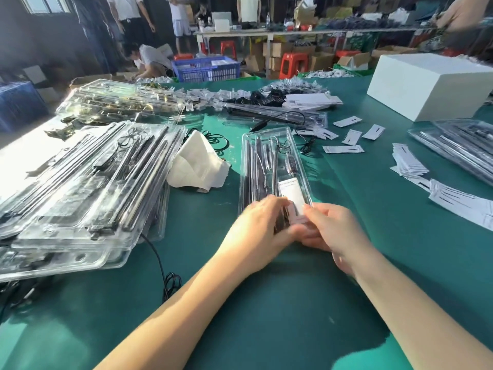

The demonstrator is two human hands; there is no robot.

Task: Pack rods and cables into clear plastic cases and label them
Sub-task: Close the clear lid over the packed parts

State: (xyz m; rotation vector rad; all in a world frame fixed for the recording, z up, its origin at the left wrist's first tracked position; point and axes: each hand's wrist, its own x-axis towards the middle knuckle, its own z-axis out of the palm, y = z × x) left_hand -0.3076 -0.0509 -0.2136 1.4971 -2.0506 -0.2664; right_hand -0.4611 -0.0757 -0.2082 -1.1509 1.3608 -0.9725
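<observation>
a long clear case (269, 166) lies lengthwise on the green table (293, 303), right in front of the person, dark rods (253, 166) lined up along its left side, a thin cable (280, 149) looped at the far end, and a white label (292, 196) in its near right corner. both hands are on the near end: the left hand (262, 228) lies over the case with fingers curled down onto it, the right hand (333, 231) has its fingers bent at the label's lower edge, though the blur hides just how they pinch. to the left, a big slumped heap of filled cases (80, 188), with a crumpled white cloth (198, 162) between heap and case. loose cable loops (170, 283) lie by the left forearm. beyond, more cases (274, 117) and a scatter of small white cards (352, 136); to the right, a stack of cards (408, 162) and another pile of cases (458, 150). a white box (426, 84) sits at the far right. open green cloth runs along the near edge under both arms and to the right of the case.
</observation>
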